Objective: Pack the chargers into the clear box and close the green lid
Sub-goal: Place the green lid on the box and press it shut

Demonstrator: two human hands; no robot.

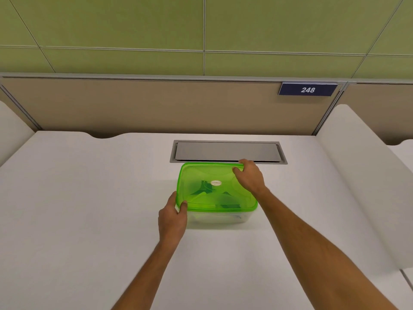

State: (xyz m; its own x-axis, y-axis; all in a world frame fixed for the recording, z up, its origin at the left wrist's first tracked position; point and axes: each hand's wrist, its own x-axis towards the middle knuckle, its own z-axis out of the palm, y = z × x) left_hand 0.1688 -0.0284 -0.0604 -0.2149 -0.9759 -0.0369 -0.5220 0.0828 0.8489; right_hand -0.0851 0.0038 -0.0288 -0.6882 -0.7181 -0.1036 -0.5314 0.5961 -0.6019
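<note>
A clear box (220, 217) stands in the middle of the white desk, with the translucent green lid (201, 175) lying on top of it. Dark shapes of chargers (206, 189) show dimly through the lid; their details are blurred. My left hand (173, 218) grips the near left corner of the lid and box, thumb on the lid's edge. My right hand (249, 175) presses on the far right corner of the lid, fingers curled over its far edge.
A grey cable hatch (228, 151) is set in the desk (78, 209) just behind the box. A beige partition with a sign reading 248 (308, 89) closes the far side. White side panels (357, 175) rise at left and right.
</note>
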